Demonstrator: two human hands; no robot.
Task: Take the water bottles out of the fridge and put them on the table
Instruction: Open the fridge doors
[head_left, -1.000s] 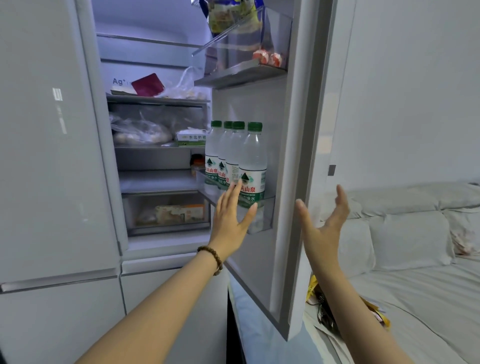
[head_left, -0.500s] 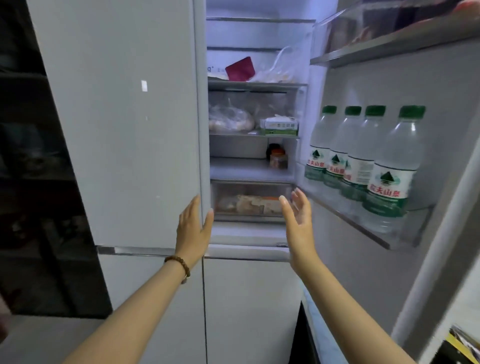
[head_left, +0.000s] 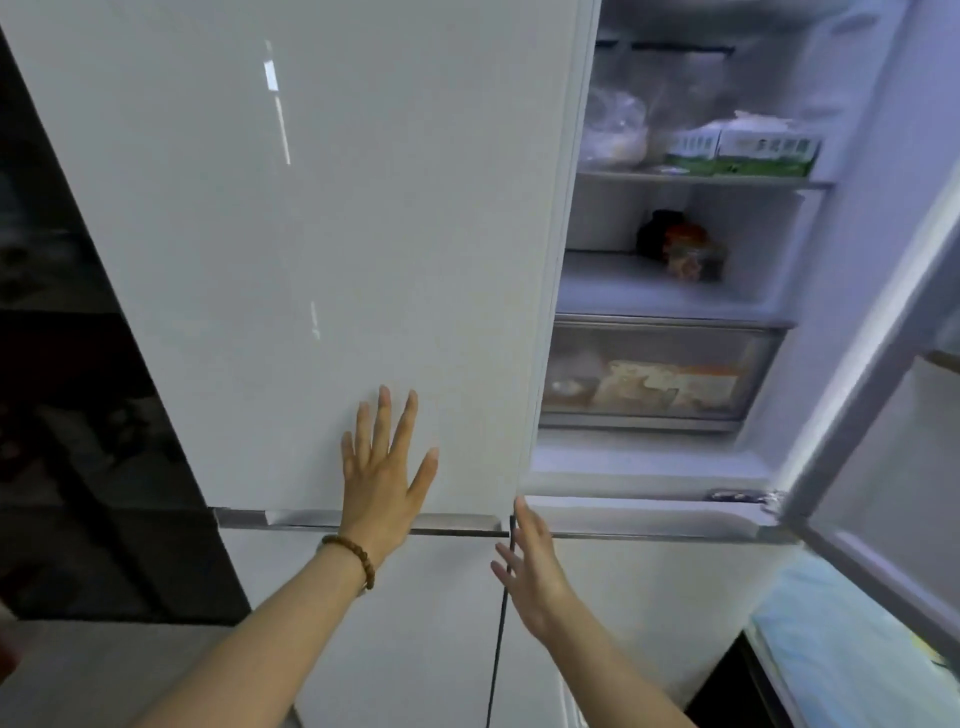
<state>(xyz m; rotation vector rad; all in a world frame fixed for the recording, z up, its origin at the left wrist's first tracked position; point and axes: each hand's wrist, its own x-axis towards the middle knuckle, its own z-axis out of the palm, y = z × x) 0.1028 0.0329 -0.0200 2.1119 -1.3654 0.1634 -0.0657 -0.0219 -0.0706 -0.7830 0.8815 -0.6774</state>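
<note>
No water bottle is in view now. The white fridge's left upper door (head_left: 322, 208) is closed and fills the middle of the view. My left hand (head_left: 387, 467), with a bead bracelet at the wrist, is spread open in front of that door's lower part, holding nothing. My right hand (head_left: 530, 566) is open with fingers apart, just below the lower edge of the upper doors, near the seam between the lower doors. The right upper door (head_left: 883, 467) stands open at the far right, and only its lower inner edge shows.
Inside the open fridge are bagged food (head_left: 615, 130), green-and-white cartons (head_left: 743, 150), a jar (head_left: 691, 254) and a clear drawer (head_left: 654, 379). A dark glass surface (head_left: 78, 415) lies left of the fridge. A light blue surface (head_left: 852, 644) is at the lower right.
The view has swung left and down, so the bottles in the door shelf have left the frame. Both hands have dropped from near the bottles to the fridge's lower front.
</note>
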